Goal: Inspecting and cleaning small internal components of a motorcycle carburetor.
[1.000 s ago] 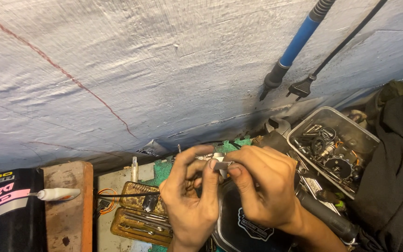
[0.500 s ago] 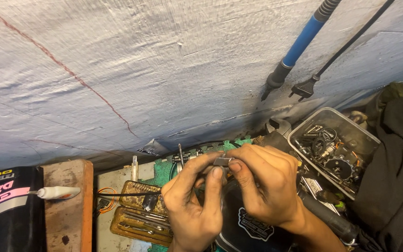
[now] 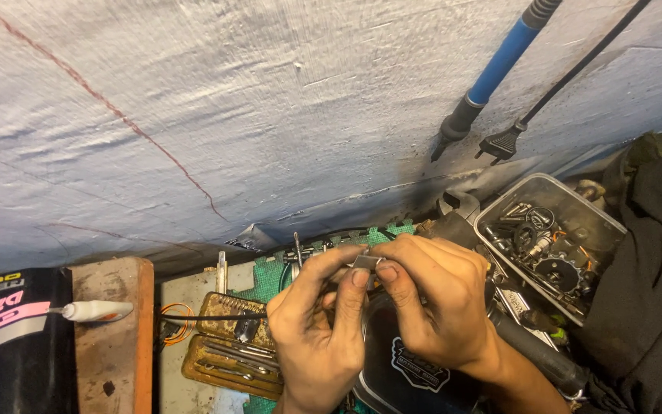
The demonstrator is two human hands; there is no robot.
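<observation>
- While both my hands meet over the cluttered bench, the small grey metal part (image 3: 365,261) sits pinched between them, just above the dark round case (image 3: 400,360) lying near me.
- My left hand (image 3: 319,326) has thumb and forefinger closed narrow on the part's left end; the other fingers curl loosely underneath.
- My right hand (image 3: 434,307) grips the right end, thumb pressed flat on top — so both sets of fingers are shut tight on that one piece, with no gap that I can see.
- To do this well, I judge I should keep the pinch firm but short, brace the heels of my hands against each other, and work close over the case, so a slip drops the piece there and not into the clutter.
- Just left lies an open brass-coloured tin of small tools (image 3: 227,345), with a green mat (image 3: 266,280) beneath it.
- Farther left are a wooden block (image 3: 113,337) and a white-tipped tube (image 3: 93,310) resting across it.
- To the right stands a clear plastic box of screws and gears (image 3: 549,241) — well apart from my fingers.
- On the far wall hang a blue-handled soldering iron (image 3: 492,73) and a black plug (image 3: 499,143).
</observation>
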